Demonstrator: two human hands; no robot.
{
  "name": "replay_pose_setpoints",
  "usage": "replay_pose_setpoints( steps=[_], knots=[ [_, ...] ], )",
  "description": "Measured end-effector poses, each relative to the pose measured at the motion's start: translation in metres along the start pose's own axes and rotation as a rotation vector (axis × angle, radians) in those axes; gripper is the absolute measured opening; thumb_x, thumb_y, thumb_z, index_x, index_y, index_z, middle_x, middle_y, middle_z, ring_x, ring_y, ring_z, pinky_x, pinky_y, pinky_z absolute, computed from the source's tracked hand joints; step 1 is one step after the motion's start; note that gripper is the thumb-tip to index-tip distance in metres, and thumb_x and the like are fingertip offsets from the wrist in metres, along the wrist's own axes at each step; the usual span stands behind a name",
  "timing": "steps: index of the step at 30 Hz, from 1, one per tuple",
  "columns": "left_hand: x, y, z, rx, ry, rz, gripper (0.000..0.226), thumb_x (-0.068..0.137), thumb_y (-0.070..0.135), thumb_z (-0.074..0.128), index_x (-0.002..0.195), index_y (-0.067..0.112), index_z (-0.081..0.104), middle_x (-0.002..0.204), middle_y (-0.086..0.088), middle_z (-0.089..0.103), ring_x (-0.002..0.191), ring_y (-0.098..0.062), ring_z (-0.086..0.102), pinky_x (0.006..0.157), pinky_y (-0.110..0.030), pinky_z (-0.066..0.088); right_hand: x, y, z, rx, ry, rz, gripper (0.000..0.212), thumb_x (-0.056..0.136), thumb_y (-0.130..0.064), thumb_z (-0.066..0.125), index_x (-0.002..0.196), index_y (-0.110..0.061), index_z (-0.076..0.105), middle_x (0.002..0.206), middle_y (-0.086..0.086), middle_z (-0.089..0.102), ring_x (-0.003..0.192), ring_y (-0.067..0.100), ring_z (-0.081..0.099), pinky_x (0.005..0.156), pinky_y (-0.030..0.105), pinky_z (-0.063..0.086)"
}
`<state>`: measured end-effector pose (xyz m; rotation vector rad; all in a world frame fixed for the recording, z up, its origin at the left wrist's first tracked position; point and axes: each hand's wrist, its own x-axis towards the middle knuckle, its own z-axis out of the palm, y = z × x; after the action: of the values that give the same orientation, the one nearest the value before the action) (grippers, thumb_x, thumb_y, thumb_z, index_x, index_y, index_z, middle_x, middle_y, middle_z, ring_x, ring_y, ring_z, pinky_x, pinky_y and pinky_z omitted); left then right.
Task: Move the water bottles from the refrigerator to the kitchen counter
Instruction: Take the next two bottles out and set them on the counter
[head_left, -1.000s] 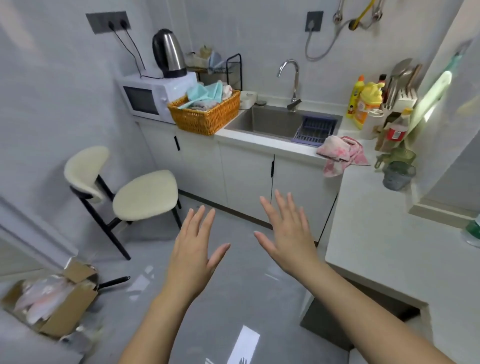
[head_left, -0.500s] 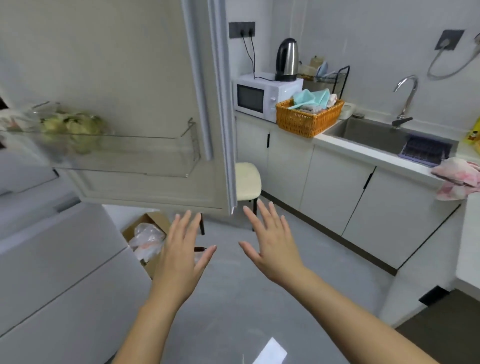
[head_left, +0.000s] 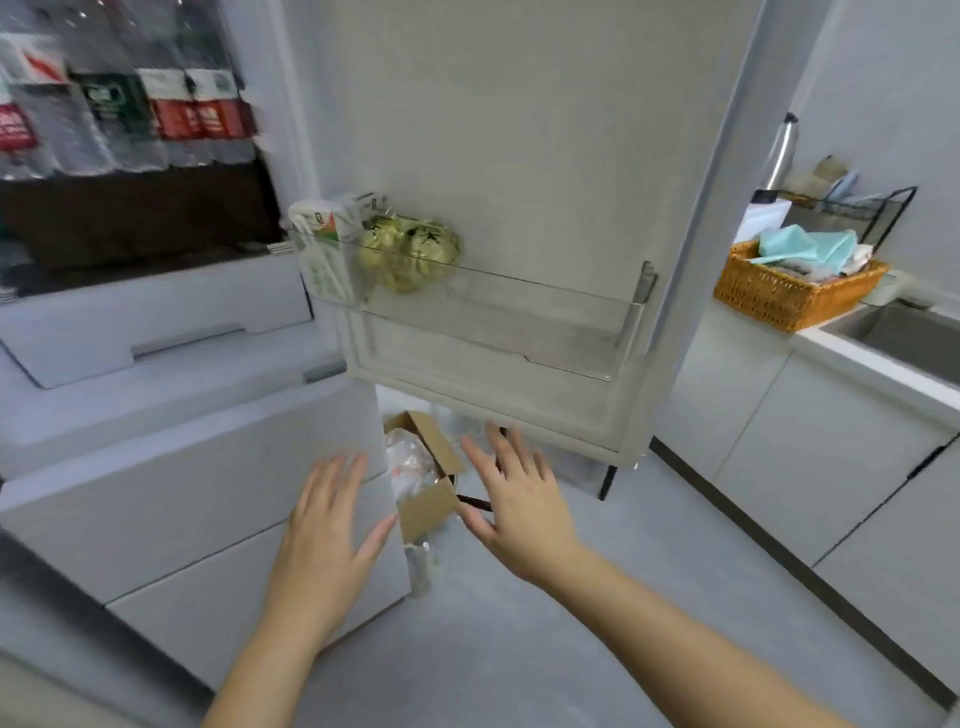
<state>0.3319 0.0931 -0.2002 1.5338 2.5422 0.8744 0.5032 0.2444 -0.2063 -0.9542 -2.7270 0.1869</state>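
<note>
Up on the left-hand shelf: your water bottles (head_left: 130, 119) stand upright in a tight row inside the refrigerator (head_left: 156, 322), labels outward, so any one can be taken by its body. That corner is blurred, so I cannot count them.
Door (head_left: 519, 130): swung wide to your right. This leaves the shelf open to you but puts the door between you and the counter.
Door shelf (head_left: 493, 296): a carton (head_left: 322, 249) and a bag of greens (head_left: 410, 249) sit at its left end. They are no part of your job.
Left hand (head_left: 327, 540): empty, fingers straight and spread, palm down, low in front of the lower drawers (head_left: 182, 493). I cannot tell whether it touches them.
Right hand (head_left: 524, 509): empty, fingers spread, over the floor just beside a cardboard box (head_left: 426, 483).
Why the hands sit so: both look free and ready to reach, and both are well apart from the bottles.
Counter (head_left: 872, 366): far right, beside the sink (head_left: 919, 332) and basket (head_left: 795, 291). No bottle shows on the part you can see.
Next move, as I judge it: lift a hand up and left to the row's near end, wrap a bottle's middle, then carry it round the door's edge.
Risk: cold plastic may be slick, and a pulled bottle could tip its neighbours.
</note>
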Motion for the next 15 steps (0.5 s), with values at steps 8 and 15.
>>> replay_pose_setpoints(
  steps=[8,15],
  knots=[
    [0.057,-0.082,-0.041,0.074,0.133,-0.153,0.071,0.095,0.045,0.051,0.155,0.02,0.021,0.163,0.001,0.012,0.15,-0.016,0.0,0.12,-0.036,0.01,0.135,-0.058,0.04,0.081,-0.056,-0.244,0.07,0.099,-0.056,0.034,0.155,-0.036,-0.003,0.165,-0.002,-0.012,0.15,0.022,-0.018,0.119,0.042,-0.008],
    [0.107,-0.134,-0.077,0.127,0.239,-0.233,0.072,0.092,0.049,0.048,0.154,0.021,0.024,0.162,0.001,0.015,0.15,-0.016,0.001,0.119,-0.04,0.016,0.231,-0.115,0.047,0.116,-0.01,-0.389,0.071,0.099,-0.051,0.04,0.156,-0.032,0.003,0.165,0.002,-0.007,0.151,0.025,-0.012,0.121,0.046,0.001]
  ],
)
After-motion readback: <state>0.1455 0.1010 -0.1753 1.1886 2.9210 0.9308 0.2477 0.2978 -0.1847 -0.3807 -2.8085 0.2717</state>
